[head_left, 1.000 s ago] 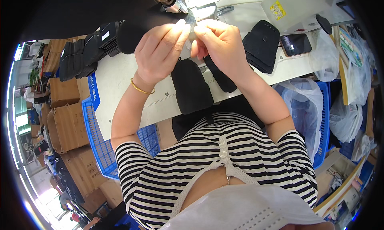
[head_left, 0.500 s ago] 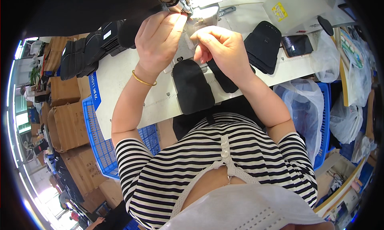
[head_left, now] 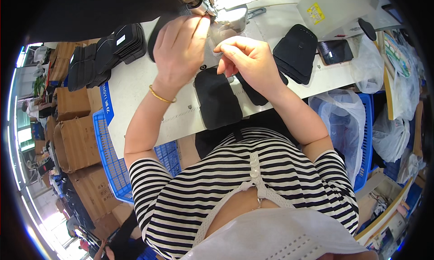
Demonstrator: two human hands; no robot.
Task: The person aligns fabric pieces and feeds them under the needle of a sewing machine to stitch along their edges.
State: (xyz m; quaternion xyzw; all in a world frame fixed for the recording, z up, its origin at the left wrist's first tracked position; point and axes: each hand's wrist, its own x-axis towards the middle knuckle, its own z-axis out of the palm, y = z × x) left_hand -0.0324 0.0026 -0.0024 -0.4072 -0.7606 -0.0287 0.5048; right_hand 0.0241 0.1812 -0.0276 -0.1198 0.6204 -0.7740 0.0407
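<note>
At the sewing machine's presser foot [head_left: 202, 7], my left hand [head_left: 181, 49] has its fingers bent and pressed together over a black fabric piece [head_left: 156, 38], whose curved edge shows on the hand's left side. The fingertips are partly hidden beside the foot. To its right, my right hand [head_left: 251, 63] is closed in a pinch, thumb against forefinger; anything between them is too small to make out. Below the hands, a rounded black pad [head_left: 219, 101] lies on the white machine table [head_left: 174, 122]. Another black pad [head_left: 253, 92] rests partly under my right wrist.
Stacked black pieces [head_left: 129, 40] stand at the table's left, with more stacks [head_left: 88, 68] beyond. Right of my hands lie a black stack [head_left: 296, 52] and a phone [head_left: 335, 51]. Blue baskets [head_left: 101, 138] flank the table, the right one lined with a clear bag [head_left: 341, 120].
The black piece under my left hand has shifted right, opening a gap from the left stack. My left hand has turned slightly; my right hand has barely moved and stays pinched.
</note>
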